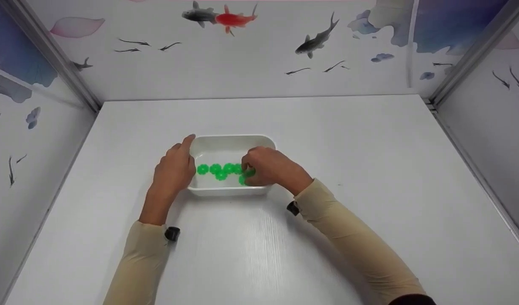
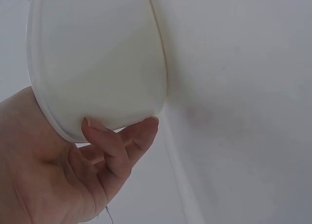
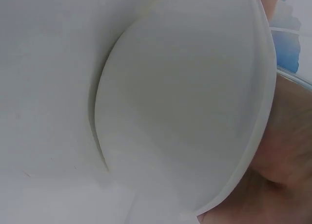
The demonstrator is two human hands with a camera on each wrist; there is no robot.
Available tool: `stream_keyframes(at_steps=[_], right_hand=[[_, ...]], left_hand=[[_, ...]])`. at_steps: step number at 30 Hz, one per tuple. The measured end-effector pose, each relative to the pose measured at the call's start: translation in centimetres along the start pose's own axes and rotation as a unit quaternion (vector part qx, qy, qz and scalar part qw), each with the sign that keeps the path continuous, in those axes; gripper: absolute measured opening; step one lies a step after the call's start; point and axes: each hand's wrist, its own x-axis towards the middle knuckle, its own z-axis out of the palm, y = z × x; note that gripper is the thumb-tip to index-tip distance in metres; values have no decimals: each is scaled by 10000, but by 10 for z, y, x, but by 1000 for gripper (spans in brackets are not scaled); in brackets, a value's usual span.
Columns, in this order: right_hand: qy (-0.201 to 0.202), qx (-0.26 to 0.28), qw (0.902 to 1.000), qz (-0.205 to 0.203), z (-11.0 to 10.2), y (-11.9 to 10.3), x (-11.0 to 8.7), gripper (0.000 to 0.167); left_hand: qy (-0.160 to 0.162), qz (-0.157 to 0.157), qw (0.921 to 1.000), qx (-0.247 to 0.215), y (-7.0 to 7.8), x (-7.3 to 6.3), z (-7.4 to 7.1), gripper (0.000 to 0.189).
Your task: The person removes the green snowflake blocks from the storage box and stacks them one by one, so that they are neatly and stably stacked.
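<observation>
A white rectangular tray (image 1: 230, 191) with rounded corners stands on the table. Inside lie several small green flower-shaped pieces (image 1: 221, 175), most of them in a loose row. At the tray's left end my left hand (image 1: 174, 165) grips the rim and wall; the left wrist view shows its curled fingers (image 2: 114, 148) against the outer wall. My right hand (image 1: 266, 167) reaches over the right end into the tray. Its curled fingers and thumb pinch a green piece (image 1: 249, 172) there, partly hidden by the hand. In the right wrist view the tray's wall (image 3: 180, 102) hides the fingertips.
The white table (image 1: 259, 241) carries the tray near its middle. Panels with painted fish (image 1: 238, 19) close off the back and both sides, with metal posts (image 1: 471, 55) at the corners. Each wrist bears a small black device (image 1: 172, 234).
</observation>
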Motion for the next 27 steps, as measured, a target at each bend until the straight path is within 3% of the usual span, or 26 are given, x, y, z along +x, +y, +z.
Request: stream_keyframes(at_steps=[14,27], right_hand=[[-212,-239,9991,268,-1,-4,2,24],[75,-174,9995,269,1,0,1,26]], left_hand=[[-67,-64,9999,87,0,0,0,60],[-134,-87,9998,151,2,0,0,60]])
